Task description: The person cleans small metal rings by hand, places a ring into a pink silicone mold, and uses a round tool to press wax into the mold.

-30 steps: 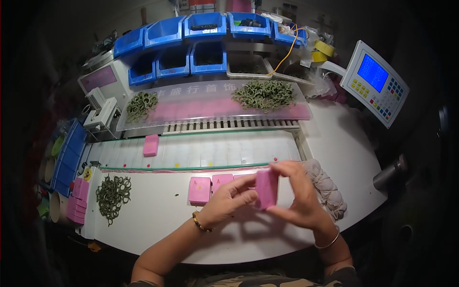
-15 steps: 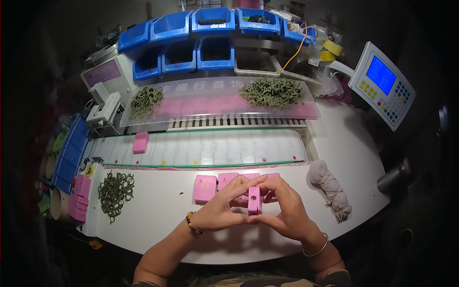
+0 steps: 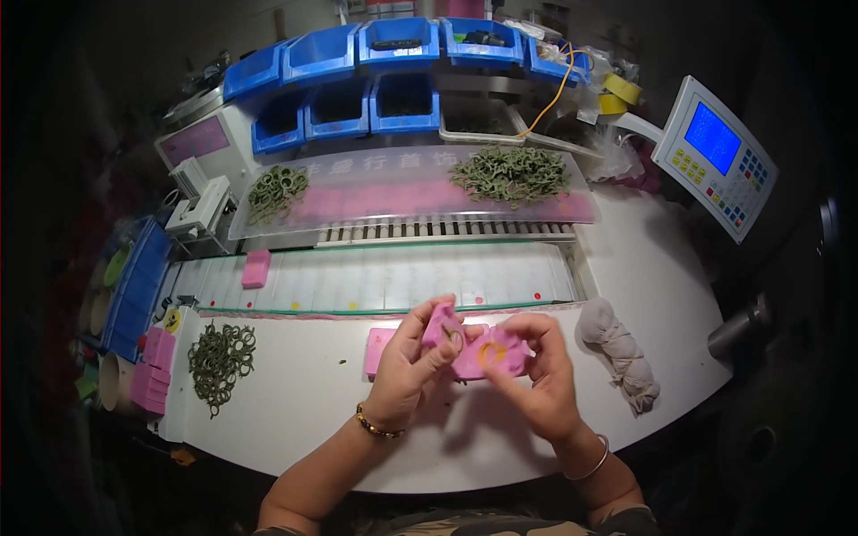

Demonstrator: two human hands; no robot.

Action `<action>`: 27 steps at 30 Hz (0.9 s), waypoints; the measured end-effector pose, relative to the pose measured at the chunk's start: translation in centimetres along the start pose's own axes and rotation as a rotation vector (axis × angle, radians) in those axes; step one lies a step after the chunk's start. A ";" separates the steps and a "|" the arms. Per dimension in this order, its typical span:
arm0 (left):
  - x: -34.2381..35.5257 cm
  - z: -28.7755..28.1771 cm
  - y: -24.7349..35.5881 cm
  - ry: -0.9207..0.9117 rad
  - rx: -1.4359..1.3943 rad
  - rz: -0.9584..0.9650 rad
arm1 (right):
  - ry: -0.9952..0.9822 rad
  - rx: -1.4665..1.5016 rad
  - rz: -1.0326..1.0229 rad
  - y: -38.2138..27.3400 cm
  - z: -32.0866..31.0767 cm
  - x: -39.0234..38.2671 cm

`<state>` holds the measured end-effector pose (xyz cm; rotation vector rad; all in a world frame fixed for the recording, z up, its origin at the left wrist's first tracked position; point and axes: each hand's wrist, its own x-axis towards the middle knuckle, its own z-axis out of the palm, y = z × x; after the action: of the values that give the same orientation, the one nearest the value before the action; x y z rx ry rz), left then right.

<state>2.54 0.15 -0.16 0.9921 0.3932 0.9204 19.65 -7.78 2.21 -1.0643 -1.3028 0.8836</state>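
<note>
A pink rubber mould (image 3: 469,364) is spread apart between my two hands above the front of the table. My left hand (image 3: 402,375) pinches its left flap, which is bent up and shows a thin green ring (image 3: 453,337) at its inner face. On the right part of the mould is an orange-yellow ring-shaped patch. My right hand (image 3: 547,393) grips that right part, its fingers behind and thumb in front, slightly smeared by motion. Behind my left hand lies another pink block (image 3: 378,347), partly covered; others beyond the hands are hidden.
Green rings lie in a pile (image 3: 221,362) at the left, with two more heaps on the clear sheet (image 3: 393,210). A pink block (image 3: 256,268) rests on the white segmented conveyor (image 3: 393,277). A knotted cloth bundle (image 3: 618,355) and control panel (image 3: 718,159) stand right; blue bins (image 3: 398,40) behind.
The mould, closed and upright between both hands before, is now pulled open, showing the green ring. The conveyor has shifted left with its pink block.
</note>
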 end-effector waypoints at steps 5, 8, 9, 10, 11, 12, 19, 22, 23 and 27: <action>0.0 -1.5 -0.5 0.179 -0.267 0.018 | -0.248 -0.431 -0.297 -0.1 3.4 -1.0; -0.2 -1.4 0.7 0.289 -0.288 -0.060 | -0.314 -0.477 -0.310 -0.3 4.0 -1.2; -0.2 -1.8 0.3 0.284 -0.267 -0.077 | -0.318 -0.441 -0.308 0.0 3.7 -1.0; -0.3 -2.1 0.2 0.283 -0.242 -0.091 | -0.324 -0.400 -0.310 0.2 3.4 -0.8; -0.3 -1.8 0.6 0.306 -0.193 -0.104 | -0.297 -0.374 -0.289 0.1 3.1 -0.5; -0.5 -1.9 0.7 0.310 -0.192 -0.101 | -0.179 -0.394 -0.304 0.0 3.3 -0.4; -1.1 -1.4 0.7 0.145 0.161 -0.033 | -0.025 -0.671 -0.401 -0.9 3.8 0.9; -0.7 -1.0 0.1 0.201 0.016 0.038 | -0.065 -0.727 -0.466 -0.5 3.7 0.9; -0.7 -1.2 0.1 0.202 0.017 0.038 | -0.067 -0.704 -0.489 -0.5 3.7 1.0; -0.4 -1.5 0.0 0.200 0.058 0.084 | -0.131 -0.641 -0.557 -0.3 3.4 1.2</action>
<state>1.31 0.61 -0.95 0.9783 0.5529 1.0941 16.35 -6.33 2.72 -1.0375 -1.9360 0.1055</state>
